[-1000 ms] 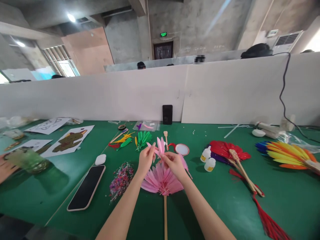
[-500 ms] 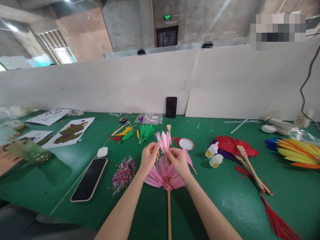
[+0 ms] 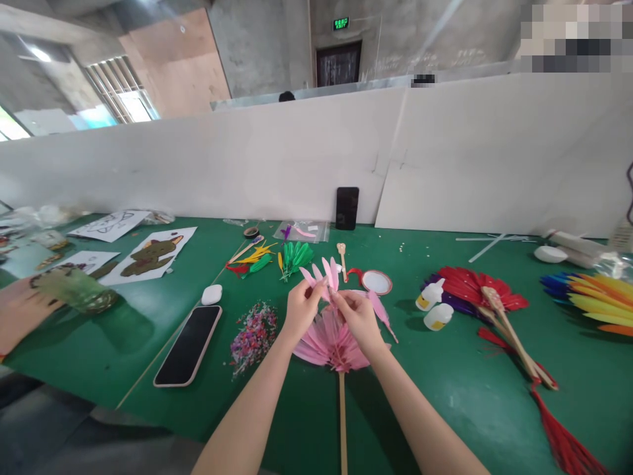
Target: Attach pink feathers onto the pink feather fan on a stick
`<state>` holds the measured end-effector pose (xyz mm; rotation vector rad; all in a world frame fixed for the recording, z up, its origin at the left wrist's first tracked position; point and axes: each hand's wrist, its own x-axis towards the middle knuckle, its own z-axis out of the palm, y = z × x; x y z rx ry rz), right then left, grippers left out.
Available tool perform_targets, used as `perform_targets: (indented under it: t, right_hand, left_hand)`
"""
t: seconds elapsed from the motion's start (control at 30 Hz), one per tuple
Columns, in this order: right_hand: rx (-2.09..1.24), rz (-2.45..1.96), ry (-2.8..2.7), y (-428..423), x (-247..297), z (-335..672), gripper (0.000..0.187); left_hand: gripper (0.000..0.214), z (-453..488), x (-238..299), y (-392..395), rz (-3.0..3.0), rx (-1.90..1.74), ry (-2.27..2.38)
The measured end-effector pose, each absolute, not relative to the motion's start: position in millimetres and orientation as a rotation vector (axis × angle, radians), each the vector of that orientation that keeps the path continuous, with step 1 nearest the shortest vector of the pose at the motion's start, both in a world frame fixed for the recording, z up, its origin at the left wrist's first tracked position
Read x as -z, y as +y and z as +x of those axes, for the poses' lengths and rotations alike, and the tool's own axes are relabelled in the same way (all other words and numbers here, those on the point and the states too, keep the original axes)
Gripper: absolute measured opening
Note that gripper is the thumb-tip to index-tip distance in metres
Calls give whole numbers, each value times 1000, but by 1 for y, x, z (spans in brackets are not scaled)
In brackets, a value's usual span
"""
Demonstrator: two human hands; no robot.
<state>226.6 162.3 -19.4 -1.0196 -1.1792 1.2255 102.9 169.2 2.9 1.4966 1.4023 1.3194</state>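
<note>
Green tabletop point(image 3: 469, 409) carries a pink fan point(image 3: 321, 343), handle point(image 3: 343, 422) toward the near edge. Left hand point(image 3: 302, 307), right hand point(image 3: 358, 318) — fingers of both pinch pink feathers point(image 3: 331, 269).

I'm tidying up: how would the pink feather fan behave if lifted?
The pink feather fan is probably light, its feathers looking thin. Its straight handle seems fairly stiff; with feathers spread at one end, it may dip there.
</note>
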Motion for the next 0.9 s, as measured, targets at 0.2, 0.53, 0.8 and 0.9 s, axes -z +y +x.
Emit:
perform_targets:
  t: [0.2,0.53,0.8,0.9]
  right_hand:
    - [-1199,-1049,-1092,162,26,223,43]
    - [-1187,-1074,-956,161,24,224,40]
    - [-1248,-1001,-762,164,20,231,38]
    - [-1191,-1003,-703,168,22,238,38]
  left_hand:
    - [30,104,-3,168,1471,-1360,1423]
    - [37,104,-2,169,1442,-1398,1440]
    - [40,103,2,172,1346,-1448,1437]
    - [40,94,4,177,1207,-1550,1378]
